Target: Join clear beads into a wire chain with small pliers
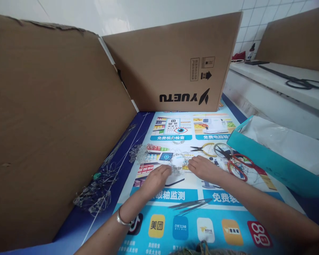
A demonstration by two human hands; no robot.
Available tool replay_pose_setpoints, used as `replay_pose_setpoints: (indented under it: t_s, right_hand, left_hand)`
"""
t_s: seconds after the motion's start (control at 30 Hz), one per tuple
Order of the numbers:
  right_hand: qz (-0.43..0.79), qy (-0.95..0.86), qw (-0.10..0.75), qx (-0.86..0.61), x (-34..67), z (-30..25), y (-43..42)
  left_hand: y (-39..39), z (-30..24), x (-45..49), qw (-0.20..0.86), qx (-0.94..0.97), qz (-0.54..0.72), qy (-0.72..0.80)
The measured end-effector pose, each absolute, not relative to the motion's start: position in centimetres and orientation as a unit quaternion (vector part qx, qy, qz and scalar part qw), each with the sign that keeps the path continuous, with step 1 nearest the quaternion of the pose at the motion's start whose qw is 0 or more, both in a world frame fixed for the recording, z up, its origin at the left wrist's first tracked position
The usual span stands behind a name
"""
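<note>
My left hand (pixel 158 177) has its fingers closed at the near left edge of a piece of thin wire with clear beads (pixel 178 169). Across from it, my right hand (pixel 204 168) is closed too, fingertips pinched at the right side of the same beaded wire. The small wire loops between the hands are fine and partly hidden by the fingers. Just left of the hands lies a pile of clear beads (pixel 140 153). Beyond them, a short curved strand of beads (pixel 178 142) rests on the printed mat (pixel 175 209).
Yellow-handled pliers (pixel 205 147) and red-handled scissors (pixel 239 163) lie to the right, beside a teal box (pixel 271 163). Loose wires (pixel 191 204) lie in front. A tangle of beaded wire pieces (pixel 95 194) sits at left by tall cardboard (pixel 48 117). Black scissors (pixel 299 80) rest on a ledge.
</note>
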State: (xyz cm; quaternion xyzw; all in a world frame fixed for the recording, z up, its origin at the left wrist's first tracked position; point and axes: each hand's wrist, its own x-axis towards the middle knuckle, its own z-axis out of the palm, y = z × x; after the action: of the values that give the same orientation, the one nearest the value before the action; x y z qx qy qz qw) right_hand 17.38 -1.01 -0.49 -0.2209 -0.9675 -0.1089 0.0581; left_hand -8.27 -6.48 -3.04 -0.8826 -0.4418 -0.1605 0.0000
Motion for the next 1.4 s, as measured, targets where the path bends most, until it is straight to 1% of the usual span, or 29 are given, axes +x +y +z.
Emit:
replay_pose_setpoints:
  t_s: [0.3, 0.67, 0.8, 1.07, 1.27, 1.4]
  right_hand:
    - [-0.12, -0.972, 0.043, -0.199, 17.3, 0.0, -0.5]
    - [-0.094, -0.975, 0.045, -0.198, 17.6, 0.2, -0.2]
    - [-0.084, -0.97, 0.059, -0.221, 17.7, -0.2, -0.4]
    - [-0.073, -0.963, 0.091, -0.242, 17.8, -0.2, -1.2]
    - [-0.071, -0.962, 0.144, -0.219, 15.9, -0.6, -2.4]
    - [-0.064, -0.965, 0.14, -0.212, 14.8, -1.2, -2.3]
  left_hand:
    - [-6.0, -2.8, -9.0, 0.001, -0.895, -0.15, -0.42]
    - [-4.7, -2.3, -10.0, -0.015, -0.9, -0.145, -0.41]
    - [-4.7, -2.1, -9.9, -0.02, -0.899, -0.141, -0.413]
    - [-5.7, -1.3, -9.5, -0.017, -0.895, -0.179, -0.408]
    - [-6.0, -0.9, -8.5, -0.029, -0.899, -0.154, -0.41]
    - [-5.5, -1.6, -8.3, -0.021, -0.902, -0.158, -0.401]
